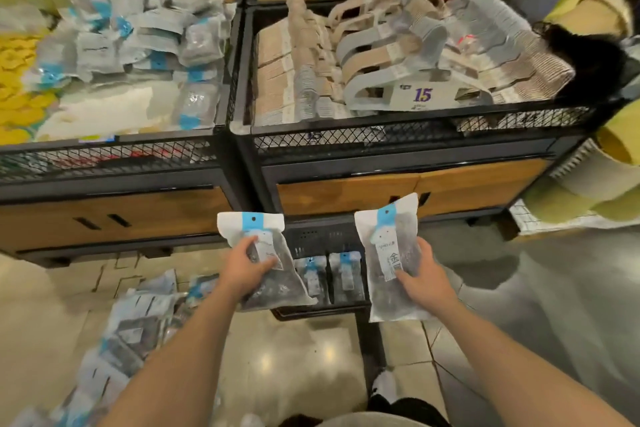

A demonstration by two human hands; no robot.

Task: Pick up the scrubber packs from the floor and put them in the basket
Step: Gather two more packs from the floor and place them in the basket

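Note:
My left hand (pixel 247 269) grips a scrubber pack (pixel 266 253), a clear bag with a white and blue header and dark scrubbers inside. My right hand (pixel 420 279) grips a second scrubber pack (pixel 389 246) of the same kind. Both packs are held upright above a black basket (pixel 311 314) on the floor, which holds two packs (pixel 329 276) lying side by side. Several more packs (pixel 138 329) lie in a heap on the tiled floor at the lower left.
Black mesh display bins stand behind the basket: the left bin (pixel 114 156) holds more scrubber packs, the right bin (pixel 398 135) holds bundled hangers with a "15" tag. Wooden cabinet fronts (pixel 346 194) sit below. Yellow-green cushions (pixel 588 191) are at the right. A shoe (pixel 384 386) is near the bottom.

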